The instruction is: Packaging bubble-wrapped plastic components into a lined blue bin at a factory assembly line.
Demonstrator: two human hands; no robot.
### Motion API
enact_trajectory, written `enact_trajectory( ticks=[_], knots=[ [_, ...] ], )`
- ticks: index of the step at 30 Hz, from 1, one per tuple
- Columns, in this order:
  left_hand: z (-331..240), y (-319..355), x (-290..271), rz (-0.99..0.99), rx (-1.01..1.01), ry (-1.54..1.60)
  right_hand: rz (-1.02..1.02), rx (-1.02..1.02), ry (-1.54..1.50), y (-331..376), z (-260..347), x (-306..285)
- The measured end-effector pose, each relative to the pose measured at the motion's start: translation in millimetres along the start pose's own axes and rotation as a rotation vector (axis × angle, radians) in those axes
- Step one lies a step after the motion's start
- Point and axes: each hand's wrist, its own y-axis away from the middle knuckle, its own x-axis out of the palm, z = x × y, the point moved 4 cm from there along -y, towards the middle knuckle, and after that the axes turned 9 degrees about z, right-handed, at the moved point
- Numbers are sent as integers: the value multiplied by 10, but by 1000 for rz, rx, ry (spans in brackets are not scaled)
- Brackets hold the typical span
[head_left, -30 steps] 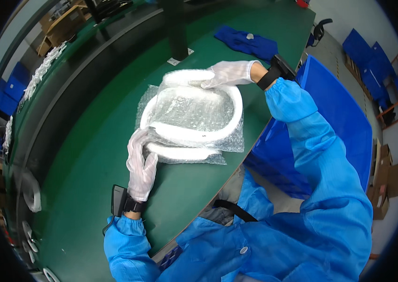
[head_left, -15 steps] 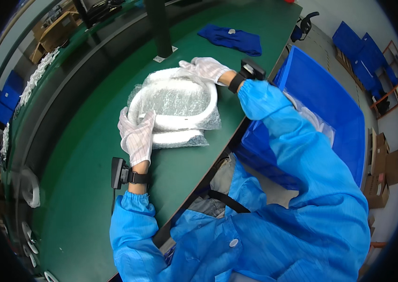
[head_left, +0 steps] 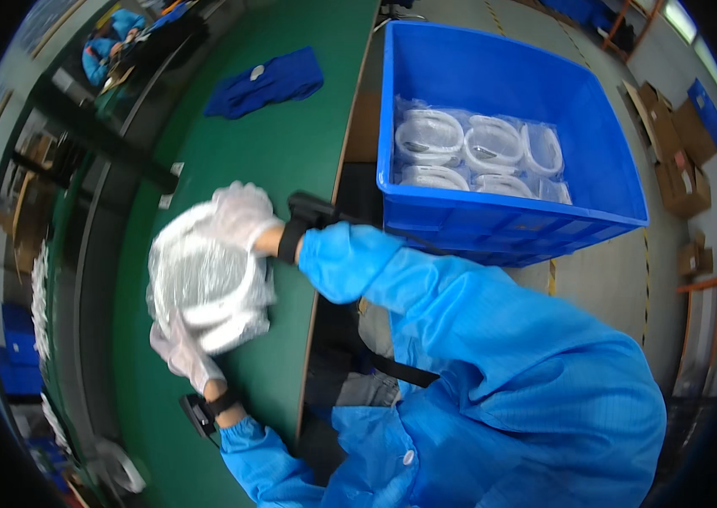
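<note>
A stack of white oval rings in clear bubble wrap sits at the green table, with at least two rings one over the other. My left hand, in a pale striped glove, grips the near left edge, its thumb on top and its fingers at the side. Across the far right edge lies my right hand, also gloved, its fingers curled over the wrap and slightly blurred. Whether the stack rests on the tabletop or is slightly lifted, I cannot tell.
Right of the table stands a large blue bin holding several wrapped white rings. A dark blue cloth lies farther up the table. A dark post rises left of it. Cardboard boxes stand at the far right.
The view has turned right, bringing the bin's contents into sight. Both hands remain on the wrapped stack, which now appears farther left and lower in the picture.
</note>
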Motion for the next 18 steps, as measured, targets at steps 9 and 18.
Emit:
enact_trajectory(
  ticks=[9, 18],
  knots=[
    [14, -291, -234, 190, 68, -44, -90, 48, -49, 308, 90, 29],
    [-496, -261, -427, 267, -219, -430, 358, -31, -239, 1313, -422, -736]
  ],
)
